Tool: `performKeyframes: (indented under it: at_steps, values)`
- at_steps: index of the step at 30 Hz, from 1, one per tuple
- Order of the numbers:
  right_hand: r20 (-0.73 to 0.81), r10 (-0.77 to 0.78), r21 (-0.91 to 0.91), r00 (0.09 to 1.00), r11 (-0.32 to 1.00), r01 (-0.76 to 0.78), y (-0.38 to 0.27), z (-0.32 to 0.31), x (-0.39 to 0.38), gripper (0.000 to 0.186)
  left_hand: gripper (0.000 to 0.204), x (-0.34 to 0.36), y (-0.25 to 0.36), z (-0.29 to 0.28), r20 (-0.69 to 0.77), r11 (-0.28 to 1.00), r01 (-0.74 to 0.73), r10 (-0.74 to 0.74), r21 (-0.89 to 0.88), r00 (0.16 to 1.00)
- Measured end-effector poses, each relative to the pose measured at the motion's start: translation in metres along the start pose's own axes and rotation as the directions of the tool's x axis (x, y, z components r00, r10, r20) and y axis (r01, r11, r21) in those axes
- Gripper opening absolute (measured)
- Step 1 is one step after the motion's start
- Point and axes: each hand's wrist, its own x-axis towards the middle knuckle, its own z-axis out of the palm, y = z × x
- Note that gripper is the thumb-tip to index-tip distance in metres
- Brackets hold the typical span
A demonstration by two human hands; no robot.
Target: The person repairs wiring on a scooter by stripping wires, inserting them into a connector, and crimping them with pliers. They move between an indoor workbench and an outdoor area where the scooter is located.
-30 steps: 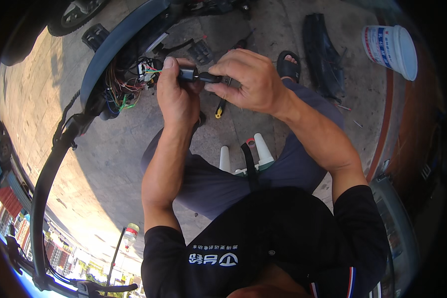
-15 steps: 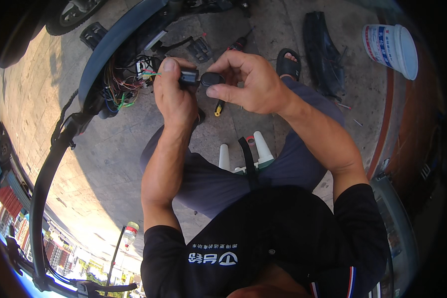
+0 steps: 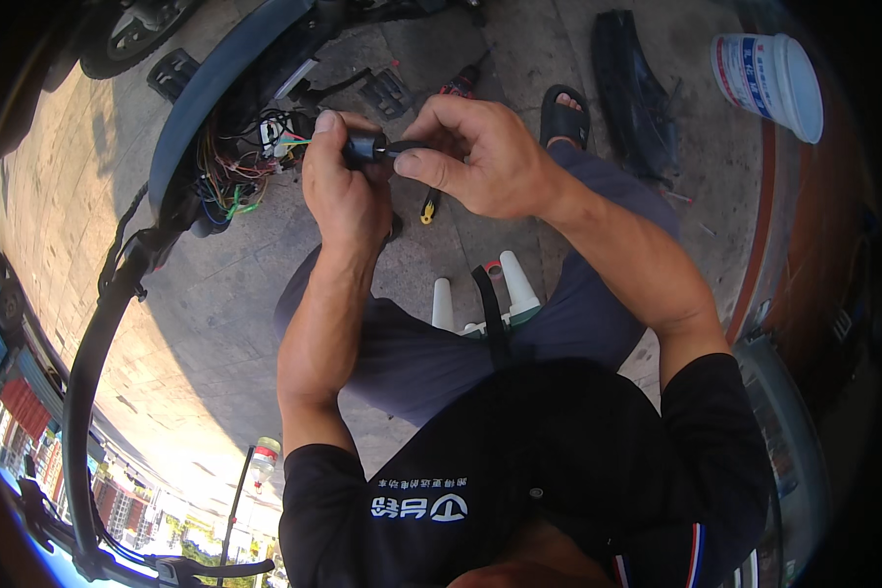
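My left hand is closed around a black ignition lock cylinder, with thin coloured wires running from its left side. Between the thumb and fingers of my right hand is a key with a black head. The key's metal shaft meets the end face of the lock, and its head shows nearly edge-on. How deep the shaft sits cannot be made out. Further left, a tangle of wiring hangs out of the electric scooter's dark body.
On the paving lie a yellow-and-black tool, a red-and-black power tool, a black pedal and a curved black panel. A white bucket stands at far right. A white-legged stool is between my legs.
My right hand has turned the key: its head showed its broad face before and is now almost edge-on. The lock's end face has swung more into view in my left hand.
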Motion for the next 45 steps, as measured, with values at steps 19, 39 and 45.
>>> performKeyframes:
  at_steps: [19,39,45]
  values:
    - [-0.144,-0.166,-0.207,0.976,0.969,0.134,0.003,0.001,0.008,0.025,0.040,0.002,-0.005,0.010,0.013,0.900,0.360,-0.369,-0.246,0.929]
    - [-0.051,-0.343,-0.493,0.938,0.825,0.275,0.014,-0.002,0.009,0.019,0.014,0.003,-0.004,0.009,-0.071,0.993,0.065,-0.058,0.098,0.996]
    - [-0.044,-0.395,-0.559,0.918,0.771,0.306,0.009,0.001,0.005,0.021,0.020,0.004,-0.005,0.012,-0.121,0.995,0.040,-0.030,0.086,0.992]
